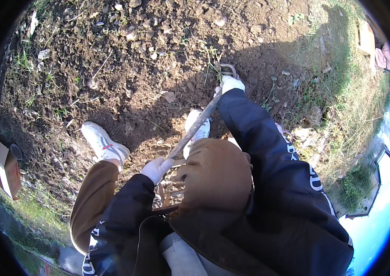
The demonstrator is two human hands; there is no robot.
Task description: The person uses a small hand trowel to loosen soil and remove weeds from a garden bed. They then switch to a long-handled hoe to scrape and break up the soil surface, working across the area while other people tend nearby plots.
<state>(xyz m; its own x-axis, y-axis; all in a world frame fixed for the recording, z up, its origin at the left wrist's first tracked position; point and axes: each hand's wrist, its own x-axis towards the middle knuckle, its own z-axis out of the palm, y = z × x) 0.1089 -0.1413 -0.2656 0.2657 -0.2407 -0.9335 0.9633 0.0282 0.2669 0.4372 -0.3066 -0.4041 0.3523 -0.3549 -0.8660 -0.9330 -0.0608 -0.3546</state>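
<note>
A long wooden handle (196,127) runs slantwise across the view, over a white shoe. My left hand (157,169), in a white glove, is closed around its lower end. At the upper end my right hand (232,84), also in a white glove, is closed by the tool's head; its fingers are mostly hidden. A curved prong-like part (228,66) shows just beyond that hand. Thin green weed stems (211,63) stand beside it; whether the right hand also grips some of them, I cannot tell. Broken brown soil (139,76) lies around.
My white shoes (105,143) stand apart on the soil. A slatted thing (172,196), partly hidden, is below my left hand. An open cardboard box (6,169) is at the far left, near part of a dark sleeve. Dry grass (346,127) borders the soil at right.
</note>
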